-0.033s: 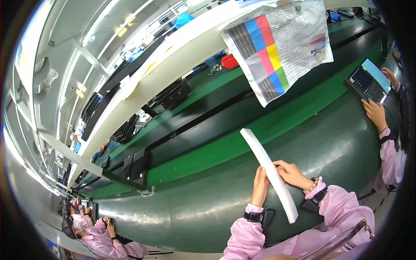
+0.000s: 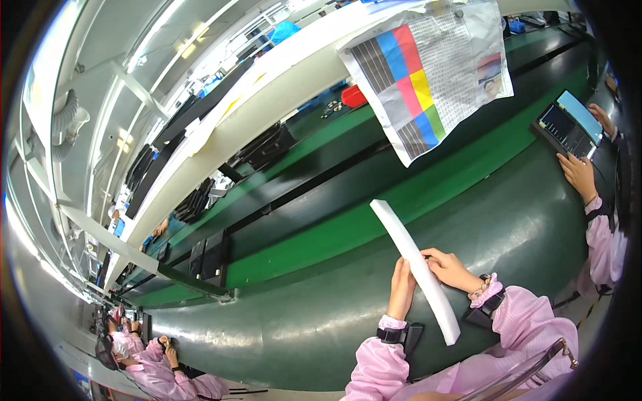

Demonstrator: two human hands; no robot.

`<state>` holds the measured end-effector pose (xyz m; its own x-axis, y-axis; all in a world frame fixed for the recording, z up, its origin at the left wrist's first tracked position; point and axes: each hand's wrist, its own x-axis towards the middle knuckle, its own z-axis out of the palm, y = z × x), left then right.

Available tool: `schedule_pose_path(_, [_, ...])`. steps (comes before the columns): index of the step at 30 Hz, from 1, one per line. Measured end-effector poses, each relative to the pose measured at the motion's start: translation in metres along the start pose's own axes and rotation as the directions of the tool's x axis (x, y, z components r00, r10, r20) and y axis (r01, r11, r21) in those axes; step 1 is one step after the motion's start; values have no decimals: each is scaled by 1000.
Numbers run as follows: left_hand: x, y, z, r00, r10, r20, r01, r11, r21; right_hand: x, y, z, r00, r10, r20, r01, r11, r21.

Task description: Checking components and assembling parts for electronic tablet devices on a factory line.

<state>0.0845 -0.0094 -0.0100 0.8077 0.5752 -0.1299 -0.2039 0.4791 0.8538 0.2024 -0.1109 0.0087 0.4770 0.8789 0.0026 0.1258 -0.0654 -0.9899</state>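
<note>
A long, slim white strip with a slight bend, perhaps foam, is held tilted above the green bench. Its far end points up and left; its near end comes back toward my pink sleeves. My left hand grips it around the middle from the left side, fingers upright against it. From the other side my right hand closes on the same stretch, its fingertips partly hidden by the strip. Both wrists wear black bands.
A printed sheet with colour blocks hangs from the pale shelf edge. At right, a co-worker's hands hold an open laptop. Another co-worker sits far left. Black flat parts lie on the bench, and a red item sits farther back.
</note>
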Motion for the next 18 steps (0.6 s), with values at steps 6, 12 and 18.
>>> schedule_pose_path(6, [1, -3, -2, 1000, 12, -23, -12, 1000, 1, 0, -3, 0, 1000, 26, 6, -26, 1000, 11])
schedule_pose_path(12, [1, -4, -5, 1000, 4, 0, -4, 999, -42, -1, -7, 0, 998, 58, 2, -58, 998, 12])
schedule_pose_path(18, [-1, 0, 0, 1000, 13, -9, -13, 999, -30, 1, 5, 1, 997, 65, 32, -65, 998, 14])
